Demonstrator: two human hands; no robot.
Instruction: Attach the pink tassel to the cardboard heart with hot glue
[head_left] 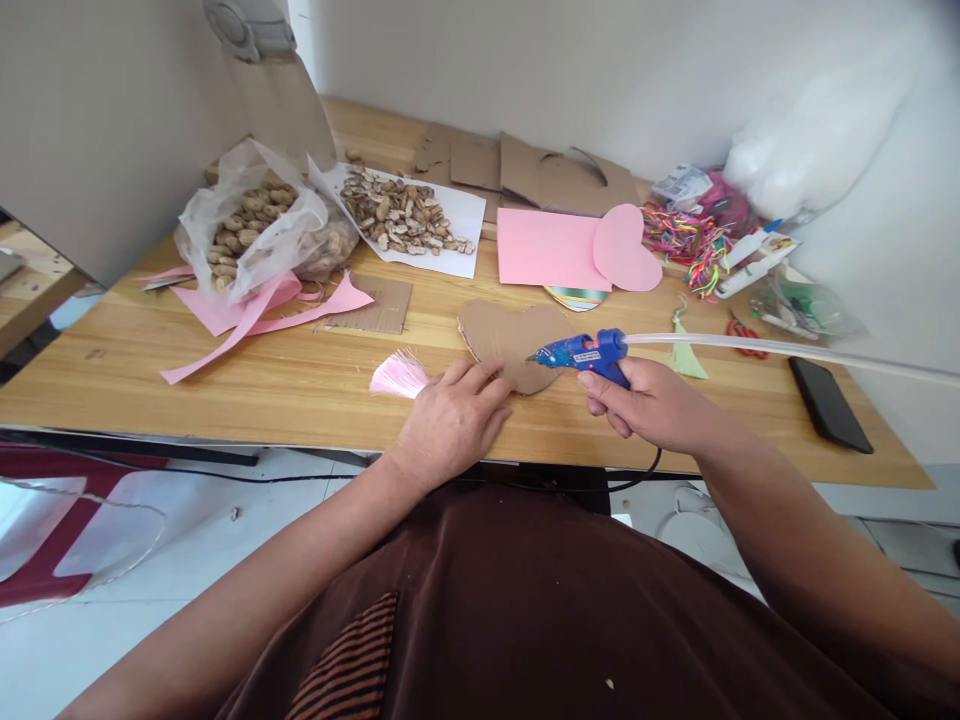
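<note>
A heart-shaped piece of cardboard (517, 335) lies flat near the front of the wooden table. The fingers of my left hand (454, 420) rest slightly apart on its lower left edge, palm down. My right hand (645, 405) is wrapped around the handle of a blue hot glue gun (585, 352). Its nozzle points left, over the right part of the heart; I cannot tell whether the tip touches. A long clear glue stick (750, 348) sticks out of the gun's back. A pale pink tassel (397, 374) lies beside my left hand.
Pistachio-like shells (409, 212) lie on white paper behind, beside a plastic bag of peanuts (251, 220). Pink paper strips (262, 315), a pink paper heart (628, 248), cardboard pieces (562, 175) and colourful cords (694, 240) surround the work. A phone (829, 403) lies at right; scissors (746, 335) nearby.
</note>
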